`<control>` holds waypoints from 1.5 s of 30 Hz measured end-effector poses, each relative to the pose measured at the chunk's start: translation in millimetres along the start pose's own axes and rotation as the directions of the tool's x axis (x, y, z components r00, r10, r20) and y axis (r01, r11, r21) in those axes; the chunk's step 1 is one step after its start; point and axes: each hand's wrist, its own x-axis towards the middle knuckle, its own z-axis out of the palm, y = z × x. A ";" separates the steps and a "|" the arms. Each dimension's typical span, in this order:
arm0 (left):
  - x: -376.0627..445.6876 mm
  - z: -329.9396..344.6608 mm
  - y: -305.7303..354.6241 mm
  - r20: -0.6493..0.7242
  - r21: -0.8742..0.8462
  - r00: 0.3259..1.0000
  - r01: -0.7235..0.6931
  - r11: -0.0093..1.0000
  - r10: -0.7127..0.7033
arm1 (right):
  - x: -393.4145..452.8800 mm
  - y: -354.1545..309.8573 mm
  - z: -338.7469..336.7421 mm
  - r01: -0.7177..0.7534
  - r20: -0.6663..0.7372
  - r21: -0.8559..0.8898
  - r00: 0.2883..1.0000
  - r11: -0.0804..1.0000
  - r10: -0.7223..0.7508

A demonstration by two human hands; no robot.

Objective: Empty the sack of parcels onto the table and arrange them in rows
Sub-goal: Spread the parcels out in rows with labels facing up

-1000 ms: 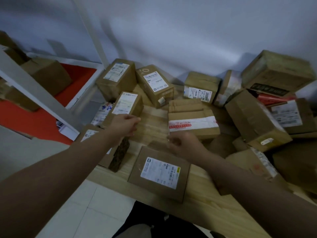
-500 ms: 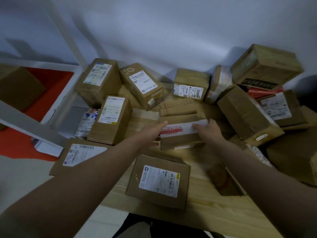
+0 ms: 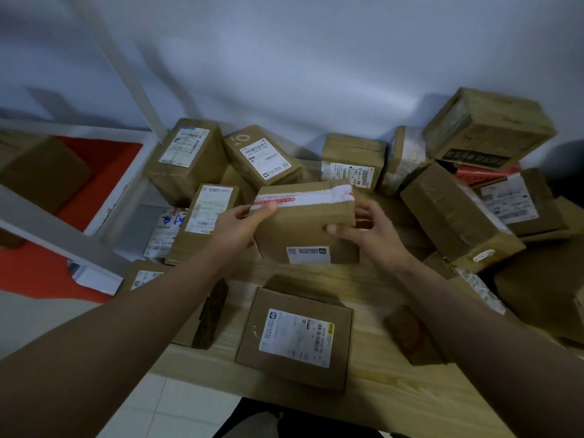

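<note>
Both hands' fingers [image 3: 265,208] gripping taped parcel [image 3: 305,222]; sack emptied, pile right of fingers awaiting rows.

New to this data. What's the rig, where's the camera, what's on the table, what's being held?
There is no machine here: a person works with bare hands. The single view comes from a wide-angle camera on their head, looking forward and down. The wooden table carries many brown cardboard parcels with shipping labels, piled loosely toward the wall. The left hand and right hand grip the taped parcel, the one with a red and white strip, by its sides, tilted up toward the camera. A flat labelled parcel lies nearer, by the table edge.
</note>
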 end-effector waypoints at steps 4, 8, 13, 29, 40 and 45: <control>-11.8 0.1 9.4 -0.079 -0.117 0.996 -0.038 0.992 0.029 | -2.7 -15.3 4.6 -0.104 -0.009 0.103 0.994 0.989 0.105; -20.3 -3.0 21.7 -0.038 -0.056 0.999 -0.018 0.998 0.016 | -7.2 -19.7 1.7 -0.316 0.120 0.250 0.948 0.915 0.295; -35.4 -4.1 25.0 0.182 -0.030 0.976 0.125 0.992 -0.118 | -14.6 -14.3 -11.1 -0.521 0.233 0.306 0.852 0.797 0.468; -52.2 -9.8 12.8 0.387 -0.033 0.813 0.484 0.874 -0.436 | -28.6 -6.6 -31.7 -0.146 0.247 0.070 0.961 0.987 0.124; -32.7 -28.9 4.1 -0.094 0.187 0.974 0.219 0.957 -0.205 | 1.4 27.1 -0.9 -0.401 0.172 0.061 0.906 0.914 0.386; -17.2 -47.9 -14.4 -0.141 0.347 0.989 0.100 0.932 -0.053 | 8.1 29.3 35.5 -0.523 0.074 0.032 0.851 0.852 0.519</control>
